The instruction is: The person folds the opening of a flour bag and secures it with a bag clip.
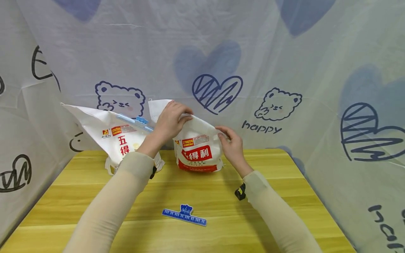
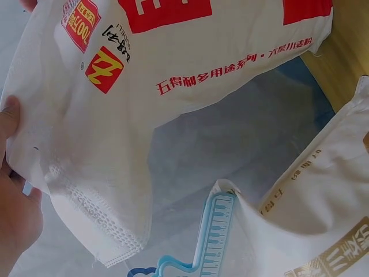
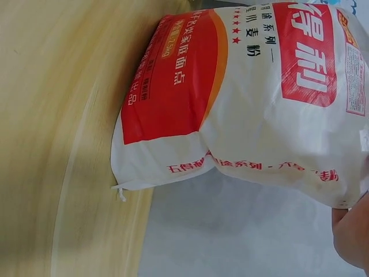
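A white flour bag (image 1: 198,154) with red panels stands upright on the table, its top edge raised between both hands. My left hand (image 1: 173,117) pinches the top edge near its left part; in the left wrist view the fingers and thumb (image 2: 8,118) sit on either side of the cloth. The right hand (image 1: 232,144) grips the bag's upper right corner, thumb in front. In the right wrist view the bag's side (image 3: 253,104) fills the middle. A dark blue sealing clip (image 1: 185,214) with a piano-key pattern lies on the table in front.
Left of the hands stands a second white bag (image 1: 107,135), its top folded under a light blue clip (image 1: 136,121). The wooden table (image 1: 221,221) ends at a patterned cloth backdrop (image 1: 272,52) behind and at both sides.
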`<state>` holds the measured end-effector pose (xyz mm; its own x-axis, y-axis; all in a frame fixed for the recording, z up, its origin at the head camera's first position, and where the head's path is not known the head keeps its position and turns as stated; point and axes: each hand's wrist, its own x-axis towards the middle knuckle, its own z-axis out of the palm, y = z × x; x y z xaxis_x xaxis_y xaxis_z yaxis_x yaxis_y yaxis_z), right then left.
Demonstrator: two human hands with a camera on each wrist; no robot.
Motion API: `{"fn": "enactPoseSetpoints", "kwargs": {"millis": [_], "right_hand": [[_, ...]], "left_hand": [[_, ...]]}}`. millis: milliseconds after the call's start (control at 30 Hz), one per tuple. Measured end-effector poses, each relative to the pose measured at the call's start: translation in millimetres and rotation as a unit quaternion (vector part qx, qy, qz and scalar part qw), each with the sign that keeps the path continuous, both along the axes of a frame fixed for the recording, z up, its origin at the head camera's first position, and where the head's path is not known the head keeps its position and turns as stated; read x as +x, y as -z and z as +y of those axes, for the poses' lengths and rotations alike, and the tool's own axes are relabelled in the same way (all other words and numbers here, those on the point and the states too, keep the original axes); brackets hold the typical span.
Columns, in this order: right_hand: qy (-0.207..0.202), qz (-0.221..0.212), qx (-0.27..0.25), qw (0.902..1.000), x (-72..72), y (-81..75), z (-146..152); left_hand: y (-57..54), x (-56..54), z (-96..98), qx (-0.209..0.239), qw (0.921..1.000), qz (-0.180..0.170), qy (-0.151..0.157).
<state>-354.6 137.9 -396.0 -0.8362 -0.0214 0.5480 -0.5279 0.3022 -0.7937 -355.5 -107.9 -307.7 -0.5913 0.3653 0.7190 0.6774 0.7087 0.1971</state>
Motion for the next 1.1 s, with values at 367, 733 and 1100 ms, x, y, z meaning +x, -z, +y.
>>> {"fn": "enactPoseSetpoints", "kwargs": {"millis": [367,733,1100], "right_hand": [[0.004,0.058,0.06,0.9965,15.8,1.1,10],[-0.05,0.073,0.083,0.9926,45.1,11.3,13],[-0.148,0.012,0.171,0.974,70.3,43.3,-1]], "left_hand": [[0.2,0.9,-0.3,0.001,0.9999,-0.012,-0.005],[1.7,3.3,-0.7,0.003,0.9999,-0.012,-0.006],[4.4,2.7,-1.6,0.0,1.0,-0.001,0.0]]}}
